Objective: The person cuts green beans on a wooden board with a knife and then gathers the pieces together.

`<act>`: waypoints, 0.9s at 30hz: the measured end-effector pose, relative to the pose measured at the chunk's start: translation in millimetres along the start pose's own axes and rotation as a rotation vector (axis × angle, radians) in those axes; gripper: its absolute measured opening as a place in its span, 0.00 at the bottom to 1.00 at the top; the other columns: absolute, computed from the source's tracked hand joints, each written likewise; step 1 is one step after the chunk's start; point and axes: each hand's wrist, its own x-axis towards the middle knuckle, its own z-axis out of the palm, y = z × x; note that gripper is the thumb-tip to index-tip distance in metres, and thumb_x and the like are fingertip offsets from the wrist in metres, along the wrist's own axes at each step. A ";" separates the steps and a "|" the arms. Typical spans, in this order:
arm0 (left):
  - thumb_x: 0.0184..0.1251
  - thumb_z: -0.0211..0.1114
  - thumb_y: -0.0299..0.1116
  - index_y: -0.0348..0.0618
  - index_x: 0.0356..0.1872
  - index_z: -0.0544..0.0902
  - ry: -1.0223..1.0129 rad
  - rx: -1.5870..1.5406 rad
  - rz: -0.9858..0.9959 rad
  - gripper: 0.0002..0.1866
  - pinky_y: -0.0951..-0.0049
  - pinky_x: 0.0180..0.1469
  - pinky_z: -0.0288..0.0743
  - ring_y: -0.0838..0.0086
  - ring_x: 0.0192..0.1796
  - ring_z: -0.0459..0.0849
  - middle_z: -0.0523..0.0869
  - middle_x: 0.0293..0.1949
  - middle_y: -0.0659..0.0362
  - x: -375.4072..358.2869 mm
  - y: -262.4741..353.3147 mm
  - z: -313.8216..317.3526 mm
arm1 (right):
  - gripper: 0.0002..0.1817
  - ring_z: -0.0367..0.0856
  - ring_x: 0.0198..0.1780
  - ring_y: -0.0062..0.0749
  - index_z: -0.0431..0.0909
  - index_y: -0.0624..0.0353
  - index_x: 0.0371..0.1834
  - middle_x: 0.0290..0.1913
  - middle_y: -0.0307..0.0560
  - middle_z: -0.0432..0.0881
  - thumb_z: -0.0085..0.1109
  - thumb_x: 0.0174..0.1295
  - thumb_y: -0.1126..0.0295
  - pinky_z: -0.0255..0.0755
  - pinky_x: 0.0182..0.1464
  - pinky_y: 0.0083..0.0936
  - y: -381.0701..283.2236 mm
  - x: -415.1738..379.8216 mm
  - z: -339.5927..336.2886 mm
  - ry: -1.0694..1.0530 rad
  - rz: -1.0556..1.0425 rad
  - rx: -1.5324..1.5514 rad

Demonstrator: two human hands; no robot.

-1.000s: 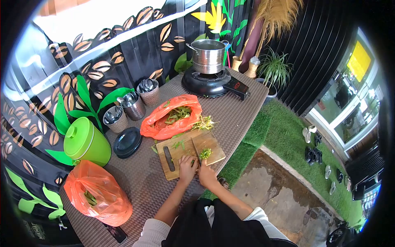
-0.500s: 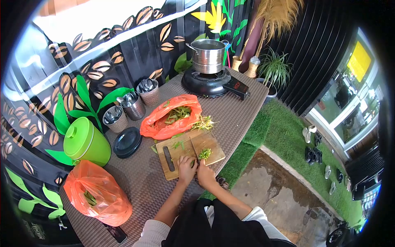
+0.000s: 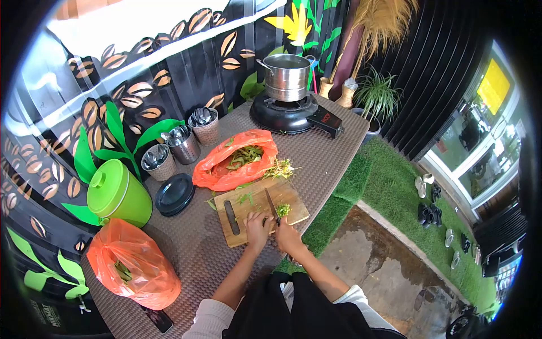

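A wooden cutting board (image 3: 292,195) with a slotted handle hole lies near the table's right edge. My right hand (image 3: 289,238) is wrapped round the handle of a knife (image 3: 271,201), its blade pointing away from me over the board. Just left of the blade, my left hand (image 3: 258,229) rests on the board with curled fingers, holding green stems that are mostly hidden. A small heap of chopped greens (image 3: 283,210) sits right of the knife. Some leaf bits (image 3: 244,199) lie on the board's left part.
Behind the board is an open orange bag (image 3: 217,179) of leaves, with cut stem ends (image 3: 280,168) beside it. A pot (image 3: 286,77) stands on a black stove (image 3: 282,116). Cutlery cups (image 3: 182,146), dark plates (image 3: 175,195), a green canister (image 3: 118,192) and another orange bag (image 3: 132,263) are left.
The knife and my right hand have shifted slightly right, the blade now angled differently beside the heap. My left hand has barely moved.
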 end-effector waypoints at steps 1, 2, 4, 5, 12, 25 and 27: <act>0.55 0.65 0.31 0.44 0.31 0.84 0.002 0.001 -0.002 0.05 0.66 0.45 0.60 0.63 0.41 0.75 0.81 0.30 0.58 0.5 -0.3 -0.3 | 0.18 0.80 0.39 0.65 0.59 0.68 0.48 0.35 0.71 0.80 0.47 0.65 0.65 0.73 0.43 0.54 -2.6 -1.6 3.4 0.022 0.005 -0.007; 0.56 0.65 0.31 0.44 0.31 0.85 -0.004 -0.003 0.000 0.05 0.65 0.47 0.60 0.64 0.42 0.75 0.82 0.32 0.58 0.4 -0.9 -0.9 | 0.18 0.80 0.39 0.65 0.59 0.68 0.48 0.35 0.71 0.80 0.47 0.65 0.65 0.73 0.43 0.54 -5.5 -1.8 7.9 0.020 0.004 -0.006; 0.57 0.64 0.32 0.45 0.32 0.85 -0.010 -0.009 -0.001 0.05 0.65 0.49 0.60 0.64 0.43 0.75 0.83 0.33 0.58 -0.6 -0.6 -1.8 | 0.18 0.80 0.39 0.65 0.59 0.67 0.48 0.34 0.71 0.80 0.47 0.65 0.64 0.73 0.42 0.55 -7.5 0.2 17.8 0.009 0.060 -0.031; 0.56 0.65 0.31 0.44 0.31 0.85 0.015 0.016 0.033 0.05 0.65 0.47 0.60 0.64 0.42 0.75 0.82 0.33 0.58 -1.3 0.0 -2.0 | 0.18 0.80 0.39 0.65 0.59 0.67 0.48 0.34 0.71 0.80 0.47 0.65 0.64 0.73 0.42 0.55 -6.5 4.0 19.9 0.008 0.062 -0.032; 0.55 0.67 0.31 0.44 0.31 0.85 0.037 0.037 0.130 0.05 0.66 0.45 0.62 0.64 0.43 0.75 0.82 0.34 0.58 -4.2 -4.0 -2.8 | 0.18 0.81 0.44 0.62 0.59 0.66 0.52 0.37 0.70 0.80 0.47 0.63 0.67 0.74 0.47 0.51 -0.4 17.5 -3.1 -0.082 0.021 0.003; 0.52 0.68 0.29 0.43 0.27 0.84 -0.017 -0.143 -0.041 0.03 0.66 0.42 0.66 0.66 0.35 0.77 0.82 0.30 0.57 0.0 -11.0 -1.2 | 0.16 0.81 0.40 0.63 0.60 0.65 0.48 0.34 0.71 0.80 0.45 0.65 0.65 0.74 0.43 0.53 -0.6 26.4 10.0 -0.037 0.000 -0.038; 0.52 0.68 0.29 0.43 0.28 0.84 0.006 -0.124 -0.028 0.03 0.66 0.42 0.66 0.66 0.36 0.77 0.82 0.30 0.58 -1.4 -10.8 -2.3 | 0.16 0.82 0.38 0.61 0.60 0.66 0.49 0.33 0.68 0.81 0.47 0.64 0.67 0.76 0.40 0.51 -0.1 20.4 8.9 -0.029 -0.024 -0.059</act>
